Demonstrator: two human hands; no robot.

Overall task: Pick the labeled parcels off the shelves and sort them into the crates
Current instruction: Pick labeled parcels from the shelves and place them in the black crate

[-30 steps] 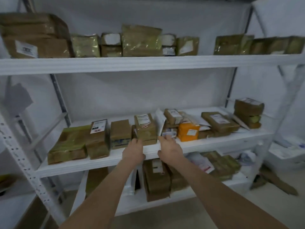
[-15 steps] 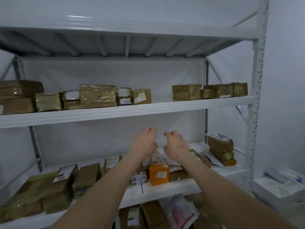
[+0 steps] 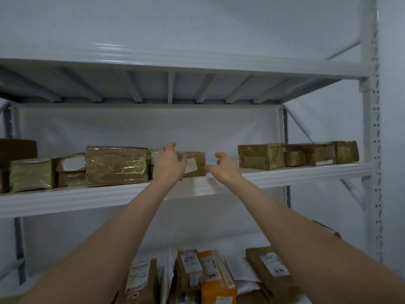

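Note:
Both my arms reach up to the upper shelf [image 3: 285, 175]. My left hand [image 3: 168, 164] hovers with spread fingers in front of a small brown parcel with a white label [image 3: 195, 164], covering its left part; contact cannot be told. My right hand [image 3: 223, 166] is just right of that parcel, fingers loosely curved, its fingertips near the parcel's lower right corner, holding nothing. A large plastic-wrapped parcel [image 3: 116, 165] stands left of my left hand.
More wrapped parcels stand on the same shelf at the left [image 3: 32, 174] and right [image 3: 260, 155]. The lower shelf holds labeled brown parcels [image 3: 142, 279] and an orange box [image 3: 217, 279]. A white upright post [image 3: 370, 150] bounds the rack on the right.
My view tilted upward from the middle shelf to the upper one. Both hands rose from the middle shelf's parcels to the small labeled parcel on the upper shelf.

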